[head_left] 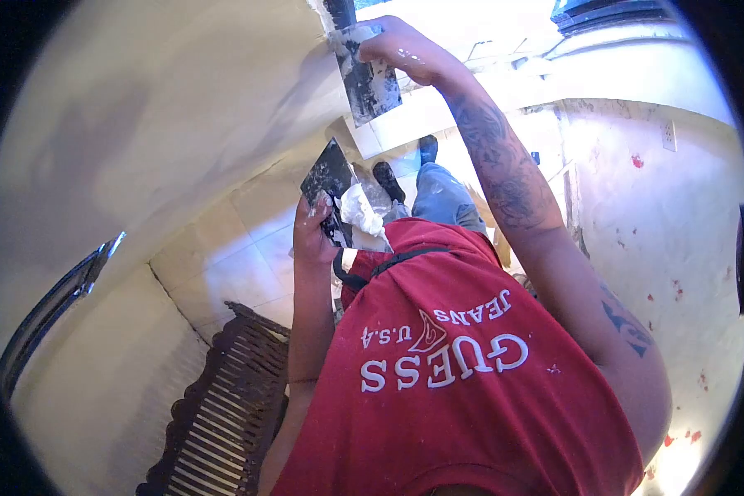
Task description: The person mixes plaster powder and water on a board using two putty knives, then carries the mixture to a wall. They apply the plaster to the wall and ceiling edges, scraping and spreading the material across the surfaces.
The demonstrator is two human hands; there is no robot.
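Observation:
My right hand [405, 51] is raised at the top, its fingers closed on a wide putty knife [370, 87]. Its dark blade is smeared with white and lies right at the edge of the cream wall [223, 74]. Lower down, in front of my waist, my left hand [310, 231] grips a second flat blade, a dark plastering plate [329, 174]. A lump of white putty [360, 211] sits on this plate. White specks stick to both hands.
A dark wooden bench with a slatted back [223, 405] stands at the lower left. A dark frame [54, 310] is at the far left. The tiled floor [240, 269] runs below. On the right, a pale wall [636, 215] carries red marks and an outlet plate [669, 136].

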